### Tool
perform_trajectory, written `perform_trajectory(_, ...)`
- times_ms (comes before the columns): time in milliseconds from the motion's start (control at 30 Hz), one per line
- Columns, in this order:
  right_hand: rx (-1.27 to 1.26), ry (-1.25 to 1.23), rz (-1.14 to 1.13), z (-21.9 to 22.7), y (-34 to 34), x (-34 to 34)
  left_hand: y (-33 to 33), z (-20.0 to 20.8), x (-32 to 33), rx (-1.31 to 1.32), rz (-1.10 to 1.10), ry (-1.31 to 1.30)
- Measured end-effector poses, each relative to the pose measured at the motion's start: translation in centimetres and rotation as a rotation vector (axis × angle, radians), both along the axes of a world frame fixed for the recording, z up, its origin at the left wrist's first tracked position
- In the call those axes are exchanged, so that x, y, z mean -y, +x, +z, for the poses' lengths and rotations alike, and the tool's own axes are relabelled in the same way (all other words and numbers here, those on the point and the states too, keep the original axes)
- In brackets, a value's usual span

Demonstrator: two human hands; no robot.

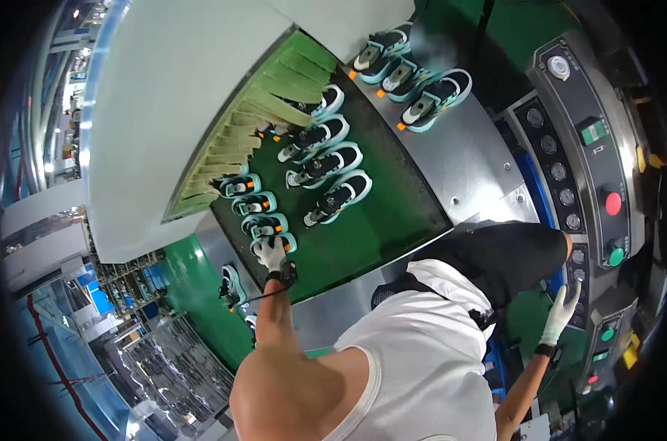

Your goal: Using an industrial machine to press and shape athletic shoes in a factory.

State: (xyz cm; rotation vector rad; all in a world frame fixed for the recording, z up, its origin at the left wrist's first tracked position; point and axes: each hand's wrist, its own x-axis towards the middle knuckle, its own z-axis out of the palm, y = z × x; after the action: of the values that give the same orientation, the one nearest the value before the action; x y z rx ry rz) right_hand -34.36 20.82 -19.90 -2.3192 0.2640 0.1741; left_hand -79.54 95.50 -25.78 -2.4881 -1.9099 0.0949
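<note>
My left hand point(269, 253), in a white glove, is closed on the nearest sneaker point(287, 242) of the left row. That sneaker is black with a pale mint sole and an orange tab, and it rests on a green conveyor belt point(377, 228). The glove hides part of the shoe. Far to the right, my right hand point(560, 312), also gloved, holds nothing. Its fingers stretch toward the round dials of a control panel point(580, 253). Several like sneakers point(339, 197) lie in a second row on the belt.
Green strip curtains point(234, 125) hang at the opening of a large pale machine point(179, 66), partly covering the farther shoes. More sneakers point(436, 99) rest on a metal ledge point(458, 158) beyond the belt. One sneaker point(231, 285) sits left of my forearm. The panel carries a red button point(612, 203).
</note>
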Motion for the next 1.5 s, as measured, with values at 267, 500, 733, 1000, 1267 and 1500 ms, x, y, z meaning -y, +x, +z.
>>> perform_trajectory(267,0.024,-0.106,0.112,2.8,0.2,0.7,3.1,1.8,3.0,-0.141,-0.377,-0.064)
perform_trajectory(500,-0.002,0.278,-0.040,9.3,-2.0,-7.8,19.3,6.5,18.0,0.531,-0.533,-0.410)
perform_trajectory(733,0.102,0.490,0.282,15.9,-0.8,-20.4,29.8,11.8,16.2,0.628,-0.885,-0.588)
perform_trajectory(1000,0.370,-0.189,0.527,18.8,-0.2,-24.6,48.5,25.0,31.6,0.777,-1.746,-0.861)
perform_trajectory(1267,0.274,0.833,-0.204,19.0,-8.2,-12.8,53.5,32.0,48.0,0.611,-2.213,-1.451)
perform_trajectory(1500,0.543,1.347,-0.931,13.9,-18.9,-10.7,59.5,34.9,63.9,0.596,-2.094,-1.365)
